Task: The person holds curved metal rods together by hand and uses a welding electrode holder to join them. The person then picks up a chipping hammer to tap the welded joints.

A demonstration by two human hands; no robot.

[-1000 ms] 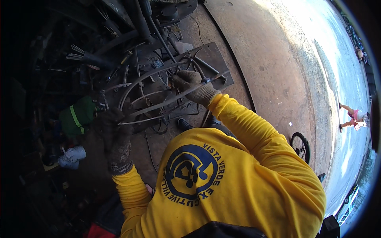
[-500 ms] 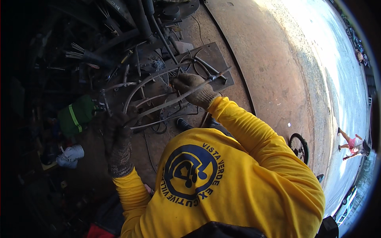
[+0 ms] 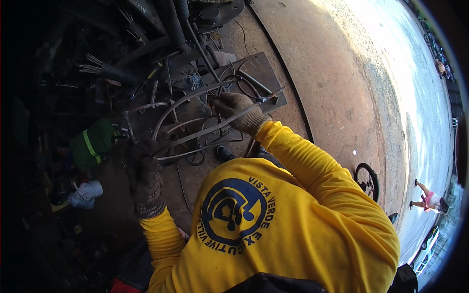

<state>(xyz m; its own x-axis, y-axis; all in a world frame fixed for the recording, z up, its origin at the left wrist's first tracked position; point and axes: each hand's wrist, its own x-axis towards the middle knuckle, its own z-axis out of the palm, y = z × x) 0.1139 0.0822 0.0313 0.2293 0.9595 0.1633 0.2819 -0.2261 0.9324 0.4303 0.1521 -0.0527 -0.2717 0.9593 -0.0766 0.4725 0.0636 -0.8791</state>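
A curved frame of bent metal bars lies across the steel work table. My right hand, in a brown knit work glove, is closed around a bar at the frame's far side, and a long flat bar passes over its back. At the left end of the frame my left hand, in a dark knit glove, is closed on the joined bars; shadow hides its fingertips. Metal rings rest on the table beyond my right hand.
Bundled rods and dark steel parts crowd the left. A green bag-like item with a bright stripe and a pale cloth are further left. To the right are a wheel, the road and a person walking.
My hands and the metal frame have hardly moved. On the road, the person walking has shifted downward in the picture.
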